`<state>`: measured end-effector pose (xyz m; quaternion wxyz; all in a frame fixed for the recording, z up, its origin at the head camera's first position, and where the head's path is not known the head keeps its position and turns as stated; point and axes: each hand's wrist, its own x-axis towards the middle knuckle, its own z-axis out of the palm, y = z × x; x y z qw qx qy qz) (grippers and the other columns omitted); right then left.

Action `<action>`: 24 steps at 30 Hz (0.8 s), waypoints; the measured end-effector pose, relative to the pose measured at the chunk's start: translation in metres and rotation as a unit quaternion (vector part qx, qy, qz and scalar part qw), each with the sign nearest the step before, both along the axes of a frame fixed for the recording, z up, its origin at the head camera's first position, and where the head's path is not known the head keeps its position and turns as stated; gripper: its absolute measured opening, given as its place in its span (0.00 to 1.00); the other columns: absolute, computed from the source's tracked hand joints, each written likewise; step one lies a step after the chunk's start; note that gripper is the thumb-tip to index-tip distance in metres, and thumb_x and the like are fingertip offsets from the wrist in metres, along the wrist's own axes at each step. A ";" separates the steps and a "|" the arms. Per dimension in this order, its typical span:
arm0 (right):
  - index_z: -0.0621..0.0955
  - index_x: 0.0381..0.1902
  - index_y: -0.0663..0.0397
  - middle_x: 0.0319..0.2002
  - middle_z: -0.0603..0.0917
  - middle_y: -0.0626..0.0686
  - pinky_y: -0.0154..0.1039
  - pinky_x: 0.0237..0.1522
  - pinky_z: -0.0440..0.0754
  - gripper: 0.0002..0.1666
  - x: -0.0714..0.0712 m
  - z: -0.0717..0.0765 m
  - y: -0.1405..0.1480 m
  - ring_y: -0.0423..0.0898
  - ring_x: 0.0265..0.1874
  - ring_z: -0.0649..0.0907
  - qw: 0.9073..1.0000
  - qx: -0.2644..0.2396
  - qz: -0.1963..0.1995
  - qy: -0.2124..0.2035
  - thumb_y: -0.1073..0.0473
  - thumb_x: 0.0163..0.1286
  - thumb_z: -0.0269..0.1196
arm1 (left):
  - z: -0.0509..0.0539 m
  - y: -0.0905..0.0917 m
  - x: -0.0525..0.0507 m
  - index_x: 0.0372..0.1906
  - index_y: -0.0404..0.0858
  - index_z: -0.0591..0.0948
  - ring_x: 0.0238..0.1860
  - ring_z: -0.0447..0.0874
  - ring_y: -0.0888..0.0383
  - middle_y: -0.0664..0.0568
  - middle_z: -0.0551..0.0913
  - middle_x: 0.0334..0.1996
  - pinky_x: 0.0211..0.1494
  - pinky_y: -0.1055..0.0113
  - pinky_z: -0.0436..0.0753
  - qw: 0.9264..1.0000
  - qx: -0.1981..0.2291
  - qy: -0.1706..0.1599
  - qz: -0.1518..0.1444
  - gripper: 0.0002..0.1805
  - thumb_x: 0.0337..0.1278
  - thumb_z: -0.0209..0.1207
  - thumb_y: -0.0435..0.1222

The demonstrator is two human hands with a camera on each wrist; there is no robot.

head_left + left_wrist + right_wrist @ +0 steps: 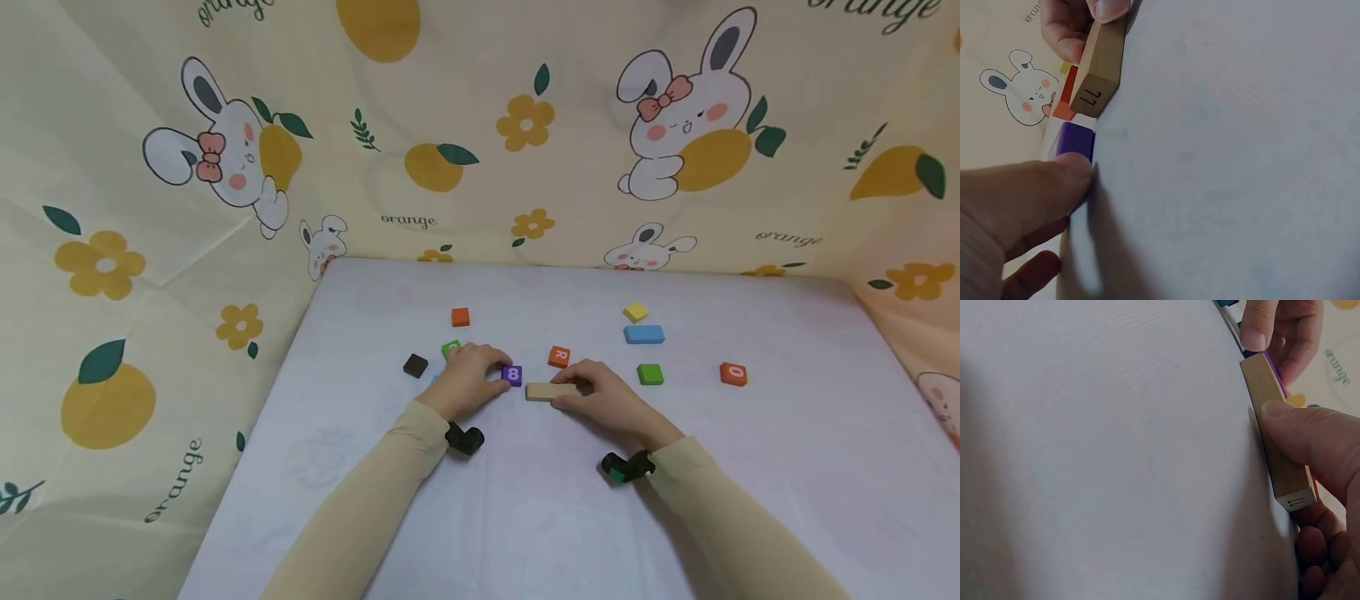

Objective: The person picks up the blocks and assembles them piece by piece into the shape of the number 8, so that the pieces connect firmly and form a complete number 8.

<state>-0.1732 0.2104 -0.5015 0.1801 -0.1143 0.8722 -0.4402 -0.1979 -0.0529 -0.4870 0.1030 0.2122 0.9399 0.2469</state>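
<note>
While the left hand pinches a marked purple block between thumb and fingers, the right hand is clamped on the right part of a plain wooden bar, just right of the purple block with a narrow gap between, above the white worktop's middle. Beyond the wooden bar lies an orange R block. A green tile is partly hidden behind the left hand; a dark block sits farther left. Rightward lie a green block, blue bar and yellow block.
</note>
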 end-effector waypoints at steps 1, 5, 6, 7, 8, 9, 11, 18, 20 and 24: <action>0.83 0.45 0.36 0.51 0.77 0.46 0.54 0.63 0.61 0.16 0.000 0.000 0.000 0.50 0.53 0.70 1.000 0.001 0.001 0.001 0.44 0.59 0.70 | 0.000 0.000 0.000 0.55 0.50 0.81 0.55 0.72 0.58 0.60 0.81 0.52 0.61 0.56 0.61 1.000 0.000 0.000 0.002 0.20 0.58 0.65 0.47; 0.82 0.46 0.36 0.51 0.77 0.46 0.56 0.64 0.60 0.17 -0.001 -0.002 -0.001 0.50 0.55 0.70 1.000 0.003 0.005 0.002 0.43 0.60 0.70 | 0.000 0.001 -0.001 0.55 0.51 0.82 0.56 0.72 0.57 0.60 0.81 0.52 0.61 0.56 0.60 1.000 -0.003 -0.002 0.007 0.20 0.58 0.65 0.48; 0.82 0.46 0.36 0.51 0.77 0.46 0.56 0.64 0.60 0.17 -0.001 -0.002 -0.001 0.50 0.55 0.69 1.000 0.003 0.005 0.001 0.43 0.60 0.70 | 0.000 0.001 -0.001 0.55 0.52 0.82 0.56 0.71 0.57 0.60 0.81 0.52 0.61 0.56 0.60 1.000 -0.003 -0.002 0.007 0.20 0.58 0.65 0.48; 0.82 0.45 0.36 0.50 0.77 0.46 0.56 0.64 0.60 0.17 -0.001 -0.002 -0.001 0.51 0.54 0.69 1.000 0.002 0.004 -0.001 0.43 0.60 0.70 | -0.001 0.001 -0.001 0.55 0.52 0.82 0.56 0.71 0.57 0.60 0.81 0.53 0.61 0.56 0.60 1.000 -0.003 -0.002 0.007 0.20 0.58 0.65 0.48; 0.82 0.45 0.36 0.51 0.77 0.46 0.56 0.64 0.60 0.17 -0.001 -0.002 0.000 0.51 0.54 0.69 1.000 0.001 0.003 -0.003 0.43 0.59 0.70 | -0.001 0.002 -0.001 0.55 0.52 0.82 0.56 0.71 0.57 0.60 0.81 0.53 0.61 0.56 0.60 1.000 -0.003 -0.001 0.006 0.20 0.58 0.65 0.49; 0.82 0.45 0.37 0.51 0.77 0.46 0.56 0.64 0.60 0.17 -0.001 -0.003 0.000 0.51 0.54 0.69 1.000 0.000 0.002 -0.004 0.43 0.59 0.70 | -0.001 0.002 -0.001 0.55 0.52 0.82 0.56 0.71 0.57 0.61 0.81 0.52 0.60 0.56 0.60 1.000 -0.003 0.000 0.006 0.20 0.58 0.65 0.49; 0.82 0.45 0.37 0.51 0.77 0.46 0.55 0.64 0.60 0.17 -0.001 -0.002 0.000 0.51 0.54 0.69 1.000 -0.001 -0.001 -0.005 0.43 0.59 0.70 | -0.002 0.003 -0.002 0.55 0.52 0.82 0.56 0.72 0.58 0.61 0.81 0.52 0.60 0.57 0.60 1.000 -0.003 0.003 0.006 0.20 0.57 0.65 0.49; 0.83 0.43 0.37 0.50 0.78 0.46 0.55 0.64 0.58 0.16 0.001 -0.001 -0.001 0.51 0.54 0.69 1.000 0.001 -0.006 0.004 0.44 0.58 0.71 | -0.004 0.005 -0.003 0.54 0.52 0.82 0.54 0.72 0.58 0.61 0.81 0.51 0.58 0.56 0.59 1.000 0.001 0.007 0.005 0.20 0.57 0.65 0.50; 0.83 0.43 0.37 0.49 0.78 0.46 0.55 0.64 0.59 0.15 0.001 -0.002 -0.002 0.51 0.54 0.69 1.000 0.000 -0.008 0.005 0.44 0.58 0.71 | -0.005 0.005 -0.003 0.54 0.52 0.82 0.54 0.72 0.58 0.61 0.81 0.51 0.58 0.56 0.59 1.000 0.003 0.009 0.003 0.20 0.57 0.66 0.49; 0.83 0.42 0.37 0.49 0.78 0.47 0.54 0.63 0.59 0.15 0.001 -0.001 -0.001 0.51 0.53 0.69 1.000 -0.004 -0.011 0.004 0.45 0.58 0.71 | -0.005 0.006 -0.003 0.54 0.52 0.82 0.54 0.72 0.59 0.61 0.81 0.51 0.60 0.56 0.59 1.000 0.007 0.009 -0.002 0.20 0.56 0.66 0.49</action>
